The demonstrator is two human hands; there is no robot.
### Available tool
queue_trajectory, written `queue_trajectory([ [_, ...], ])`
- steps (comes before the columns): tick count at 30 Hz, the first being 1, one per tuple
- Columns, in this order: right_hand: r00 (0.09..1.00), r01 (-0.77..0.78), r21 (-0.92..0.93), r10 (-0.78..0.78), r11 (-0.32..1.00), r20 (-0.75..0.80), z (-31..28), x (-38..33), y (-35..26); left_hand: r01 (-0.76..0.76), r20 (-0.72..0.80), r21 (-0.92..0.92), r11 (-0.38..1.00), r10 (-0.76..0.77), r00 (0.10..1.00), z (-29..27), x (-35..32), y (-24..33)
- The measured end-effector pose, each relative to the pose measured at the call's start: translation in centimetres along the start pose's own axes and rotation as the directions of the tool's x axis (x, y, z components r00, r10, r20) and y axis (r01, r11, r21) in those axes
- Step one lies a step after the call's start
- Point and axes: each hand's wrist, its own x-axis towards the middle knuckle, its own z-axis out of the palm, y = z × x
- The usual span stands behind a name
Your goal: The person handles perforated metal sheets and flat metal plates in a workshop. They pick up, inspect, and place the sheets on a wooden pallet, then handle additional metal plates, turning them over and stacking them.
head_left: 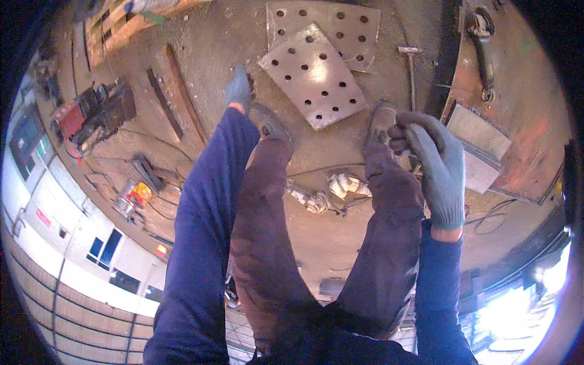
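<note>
My left hand (238,89), in a grey knit glove, hangs out past my blue sleeve over the dirt floor and touches nothing that I can see; its fingers point away, so its grip stays hidden. My right hand (435,165), also in a grey glove, is raised beside my right knee with the fingers curled in. Nothing shows inside them. My legs in brown trousers and my two boots (267,121) fill the middle. Just beyond the boots lie two perforated steel plates (316,76), one on top of the other.
A hammer (411,61) lies right of the plates. A rusty steel table (523,103) at the right carries an angle grinder (484,42) and flat grey sheets (480,143). White rags (331,190) and cables lie between my legs. A welding machine (94,115), steel bars (176,91) and a wooden pallet (115,27) are at the left.
</note>
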Motion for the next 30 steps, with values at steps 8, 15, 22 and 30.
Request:
queue_trajectory([
  [8, 0.955, 0.164, -0.428, -0.035, 0.889, 0.293, 9.3, 24.9, 10.1, 0.134, 0.020, -0.246, 0.960, -0.133, 0.991, 2.9, 8.9, -4.6],
  [15, 0.893, 0.244, -0.624, -0.423, 0.742, -0.155, 19.1, 39.6, 15.3, 0.004, 0.017, -0.234, 0.972, 0.000, 1.000, 8.4, 11.1, -4.5],
  [22, 0.898, 0.119, -0.669, -0.367, 0.734, -0.243, 22.4, 39.5, 14.4, 0.070, -0.122, -0.302, 0.951, -0.111, 0.986, 9.9, 14.1, -4.6],
  [30, 0.901, -0.086, -0.728, -0.259, 0.680, -0.349, 22.7, 40.0, 13.2, -0.002, 0.061, -0.305, 0.952, 0.021, 0.998, 11.0, 17.0, -6.7],
])
